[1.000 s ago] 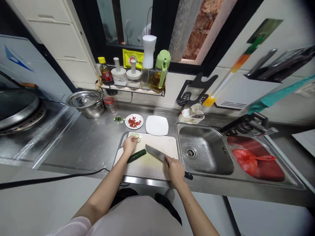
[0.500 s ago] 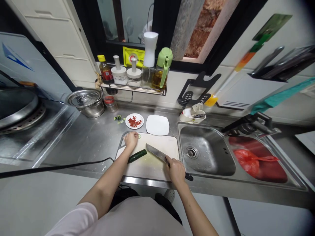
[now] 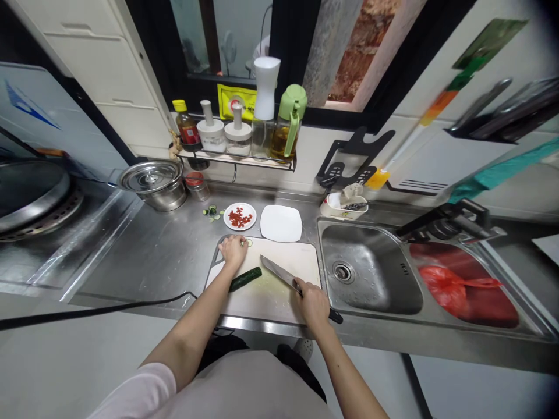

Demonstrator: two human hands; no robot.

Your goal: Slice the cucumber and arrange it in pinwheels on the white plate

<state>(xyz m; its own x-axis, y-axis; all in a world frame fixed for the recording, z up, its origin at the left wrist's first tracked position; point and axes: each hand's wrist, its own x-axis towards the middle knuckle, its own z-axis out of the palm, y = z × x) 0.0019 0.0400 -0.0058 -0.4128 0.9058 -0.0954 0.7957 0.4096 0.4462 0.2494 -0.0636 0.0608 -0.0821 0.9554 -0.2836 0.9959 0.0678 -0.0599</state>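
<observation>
At the near edge of the steel counter (image 3: 166, 250), the right hand (image 3: 312, 301) is clenched around the black handle of the knife (image 3: 278, 270). The blade points away and to the left over the cutting board (image 3: 299, 261); whether it touches the surface cannot be determined. The dark green cucumber (image 3: 246, 279) lies on the board, left of the blade and apart from it, its near end partly hidden by the left forearm.

The left hand (image 3: 234, 250) is at the board's far left, fingers bent over pale green slices (image 3: 250, 242). Whether these fingers grasp any slice cannot be told. To the right, the sink basin (image 3: 371, 270) adjoins another basin containing a red plastic bag (image 3: 445, 289).

Beyond the board, a round plate (image 3: 227, 222) bears chopped red pieces (image 3: 240, 218), with a square white plate (image 3: 280, 223) just beside it. Green scraps (image 3: 212, 212) lie left of the round plate. Farther back are a lidded steel pot (image 3: 162, 195) and a red-lidded jar (image 3: 197, 186). The wall shelf (image 3: 244, 158) holds seasoning containers and a green-topped oil bottle (image 3: 289, 123).
</observation>
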